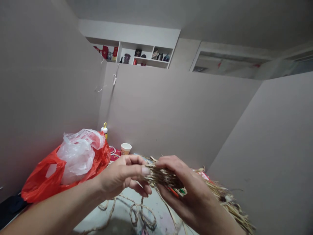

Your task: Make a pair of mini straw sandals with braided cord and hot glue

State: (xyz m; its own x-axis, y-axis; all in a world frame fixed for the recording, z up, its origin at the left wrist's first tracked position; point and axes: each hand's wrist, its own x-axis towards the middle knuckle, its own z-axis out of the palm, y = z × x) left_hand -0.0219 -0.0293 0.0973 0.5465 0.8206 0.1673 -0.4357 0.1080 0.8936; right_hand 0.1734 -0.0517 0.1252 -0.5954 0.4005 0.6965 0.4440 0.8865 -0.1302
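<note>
Held up over the table is a thick piece of coiled or woven straw braid (pixel 163 176), its ridged rows facing me. My left hand (pixel 119 176) pinches its left end, thumb on top and the other fingers curled below. Around its right side my right hand (pixel 188 186) is closed, covering much of that end. A loose length of straw braid (pixel 143 215) lies in loops on the table beneath my hands. Small orange and green bits show just under the piece, too hidden to name.
Left on the table (pixel 117 225) is a red plastic bag (pixel 41 182) with a clear white bag (pixel 75 160) on top. Behind stand a paper cup (pixel 126 148) and a yellow-and-white bottle (pixel 104 131). Loose straw (pixel 236 209) lies right. Grey partitions (pixel 158 107) enclose the table.
</note>
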